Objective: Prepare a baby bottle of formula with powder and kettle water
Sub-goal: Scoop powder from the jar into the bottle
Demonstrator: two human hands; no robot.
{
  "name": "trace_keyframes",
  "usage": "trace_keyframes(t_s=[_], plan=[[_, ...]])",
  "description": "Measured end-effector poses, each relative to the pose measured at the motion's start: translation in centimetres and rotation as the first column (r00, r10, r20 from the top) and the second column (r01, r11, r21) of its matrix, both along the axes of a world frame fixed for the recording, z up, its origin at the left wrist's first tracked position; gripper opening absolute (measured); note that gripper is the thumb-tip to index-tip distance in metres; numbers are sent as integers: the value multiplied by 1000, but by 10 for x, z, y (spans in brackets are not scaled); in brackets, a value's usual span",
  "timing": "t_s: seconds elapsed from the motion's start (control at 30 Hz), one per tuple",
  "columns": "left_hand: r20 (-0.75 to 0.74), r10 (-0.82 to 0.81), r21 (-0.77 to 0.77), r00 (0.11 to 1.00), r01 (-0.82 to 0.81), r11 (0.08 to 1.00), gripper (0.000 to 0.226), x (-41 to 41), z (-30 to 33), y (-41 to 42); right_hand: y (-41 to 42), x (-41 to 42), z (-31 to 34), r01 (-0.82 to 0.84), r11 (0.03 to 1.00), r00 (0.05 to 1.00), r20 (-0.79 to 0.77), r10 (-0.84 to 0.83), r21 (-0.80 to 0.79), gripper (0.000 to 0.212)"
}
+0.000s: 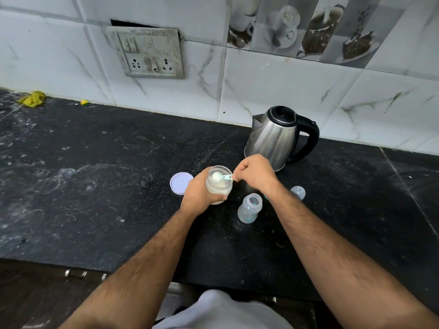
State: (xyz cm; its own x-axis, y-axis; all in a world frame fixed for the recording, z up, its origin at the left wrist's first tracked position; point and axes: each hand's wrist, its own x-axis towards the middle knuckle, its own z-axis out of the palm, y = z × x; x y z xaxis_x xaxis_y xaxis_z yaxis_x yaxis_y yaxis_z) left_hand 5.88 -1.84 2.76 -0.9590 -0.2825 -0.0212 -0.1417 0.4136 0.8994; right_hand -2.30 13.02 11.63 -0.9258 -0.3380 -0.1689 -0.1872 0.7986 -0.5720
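White powder heaps the scoop [217,176], pinched in the right hand [255,174] over the jar [218,184], which the left hand [199,192] grips. The open bottle [250,207] stands upright, seemingly empty, just right of the jar, nearer the right hand.

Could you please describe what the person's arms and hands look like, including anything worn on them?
Both forearms are bare all the way to the bottom edge of the picture, with no sleeves in view, and both are visibly hairy. The left hand and right hand are gloveless. No watch, bracelet or ring is visible on either wrist or on the fingers that show.
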Motion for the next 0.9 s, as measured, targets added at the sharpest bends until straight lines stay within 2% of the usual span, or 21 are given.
trace_keyframes(t_s=[0.23,0.3,0.37,0.67,0.7,0.8,0.9], plan=[[6,12,2,1000,-12,1000,75,1,1,4,9,10,-3,7,998,997,-76,-12,-64,18],[11,19,27,1000,-20,999,75,2,0,5,10,13,-4,-11,1000,996,-91,9,-18,17],[14,19,37,1000,-20,999,74,3,0,7,11,16,-5,-12,1000,997,-82,12,-6,15],[21,42,44,999,-42,998,74,4,-11,2,21,18,-7,83,984,996,-23,-88,-160,15],[24,42,36,999,-43,998,79,4,-12,2,24,18,-6,99,978,995,-8,-102,-183,14],[74,63,19,995,-65,998,119,3,-15,3,34,23,-4,156,951,988,29,-154,-267,13],[86,104,32,991,-107,994,127,10,-19,3,47,27,-2,220,915,976,69,-208,-337,14]])
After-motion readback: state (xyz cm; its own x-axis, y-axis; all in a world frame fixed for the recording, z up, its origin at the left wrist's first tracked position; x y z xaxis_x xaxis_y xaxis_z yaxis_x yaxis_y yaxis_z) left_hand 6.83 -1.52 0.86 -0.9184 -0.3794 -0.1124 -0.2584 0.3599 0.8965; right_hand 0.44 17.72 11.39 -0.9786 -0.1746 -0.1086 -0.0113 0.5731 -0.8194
